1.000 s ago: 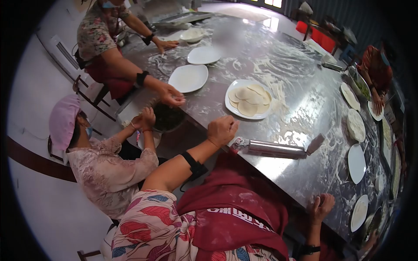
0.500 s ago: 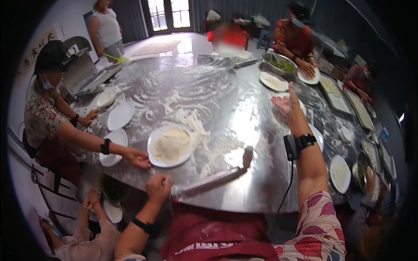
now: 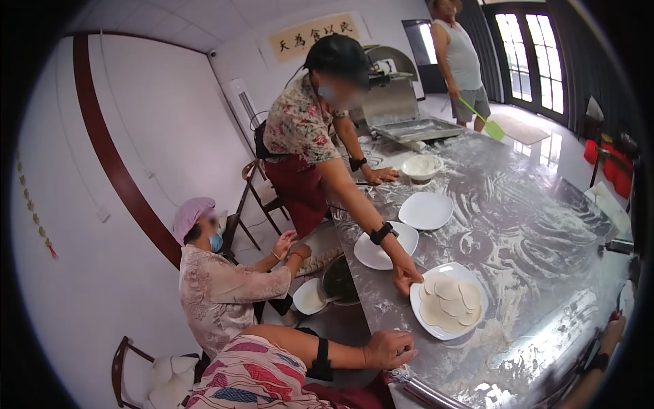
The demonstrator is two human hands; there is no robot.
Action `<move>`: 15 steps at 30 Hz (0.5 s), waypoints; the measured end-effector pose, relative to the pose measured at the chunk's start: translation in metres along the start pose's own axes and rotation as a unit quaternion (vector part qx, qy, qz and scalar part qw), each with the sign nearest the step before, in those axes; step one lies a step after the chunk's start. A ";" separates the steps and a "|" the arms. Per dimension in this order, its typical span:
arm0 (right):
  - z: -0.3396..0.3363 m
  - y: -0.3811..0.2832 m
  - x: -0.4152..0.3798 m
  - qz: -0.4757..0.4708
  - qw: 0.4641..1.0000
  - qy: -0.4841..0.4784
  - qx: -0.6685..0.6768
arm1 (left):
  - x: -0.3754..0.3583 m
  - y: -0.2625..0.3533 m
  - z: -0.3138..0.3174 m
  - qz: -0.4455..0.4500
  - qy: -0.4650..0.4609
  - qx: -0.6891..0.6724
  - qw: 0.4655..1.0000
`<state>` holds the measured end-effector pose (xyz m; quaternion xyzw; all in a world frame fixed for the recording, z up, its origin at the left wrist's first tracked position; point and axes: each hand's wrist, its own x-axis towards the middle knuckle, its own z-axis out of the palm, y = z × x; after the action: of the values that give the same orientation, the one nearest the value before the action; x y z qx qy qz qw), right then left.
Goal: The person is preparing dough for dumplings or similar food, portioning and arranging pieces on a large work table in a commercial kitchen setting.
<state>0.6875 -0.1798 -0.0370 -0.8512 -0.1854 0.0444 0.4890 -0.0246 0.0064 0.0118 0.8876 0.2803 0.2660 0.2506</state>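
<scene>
My left hand [image 3: 390, 350] is curled into a loose fist at the table's edge, with nothing showing in its fingers. Just below it lies the end of a metal rolling pin [image 3: 428, 393], cut off by the frame. My right hand [image 3: 612, 330] shows at the far right edge, dark and partly cut off, so I cannot tell how its fingers stand. A white plate [image 3: 444, 334] of overlapping round dough wrappers [image 3: 449, 298] lies beyond my left hand. A co-worker's hand [image 3: 407, 274] touches that plate's left rim.
The floured metal table [image 3: 507, 252] carries two more white plates [image 3: 426, 210] and a bowl of flour [image 3: 420, 168]. At the left, a seated person [image 3: 228, 286] works beside a pot of dark green filling [image 3: 340, 281]. Another person [image 3: 466, 61] stands behind with a green fly swatter [image 3: 494, 129].
My view has swung left, bringing the two co-workers and the wall into the middle. My right hand, stretched out flat before, is now at the right edge. My left hand stays curled near the rolling pin.
</scene>
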 end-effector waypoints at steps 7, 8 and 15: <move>-0.028 -0.142 -0.152 0.115 0.889 0.000 0.443 | -0.003 -0.010 0.000 0.030 0.055 0.012 0.998; -0.036 -0.162 -0.182 0.128 0.871 0.005 0.474 | -0.004 -0.010 0.002 0.028 0.059 0.011 0.998; -0.101 -0.154 -0.390 0.032 0.978 -0.082 0.192 | -0.005 -0.008 0.000 0.033 0.072 0.000 0.997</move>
<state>0.3102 -0.3324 0.1043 -0.7406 -0.1859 0.1640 0.6246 -0.0310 0.0087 0.0048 0.8747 0.2682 0.3379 0.2211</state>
